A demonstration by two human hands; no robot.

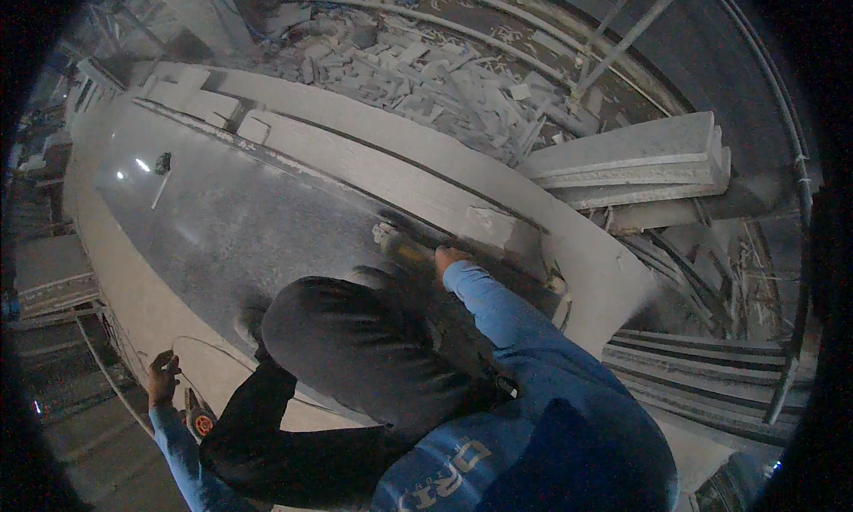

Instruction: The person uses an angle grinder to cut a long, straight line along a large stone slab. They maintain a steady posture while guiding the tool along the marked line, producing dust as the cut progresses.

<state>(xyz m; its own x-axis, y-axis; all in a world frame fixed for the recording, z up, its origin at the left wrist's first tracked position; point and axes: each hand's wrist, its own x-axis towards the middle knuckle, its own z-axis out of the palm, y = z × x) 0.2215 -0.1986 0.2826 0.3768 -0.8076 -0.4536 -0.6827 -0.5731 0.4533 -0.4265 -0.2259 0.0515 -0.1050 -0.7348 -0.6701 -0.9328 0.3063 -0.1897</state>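
Observation:
My right hand (451, 260) is closed at the end of a dusty, yellowish hand tool (410, 251) with a pale, ragged far end. It looks brush-like, but dust and dimness blur its kind. The tool is over a dark grey polished stone slab (258, 210), close to the slab's long far edge. Off to the lower left, my left hand (163, 379) is raised beside the pale table edge with its fingers curled. A small light spot shows at its fingers, and I cannot make out what it is. Below that hand is an orange disc-shaped part (203, 424).
A pale, dust-covered table (391, 112) surrounds the slab, with stone strips (311, 143) along its far side. A small dark object (163, 163) sits on the slab. Beyond lies a heap of stone offcuts (426, 77). Thick stone pieces (631, 161) are stacked at the right.

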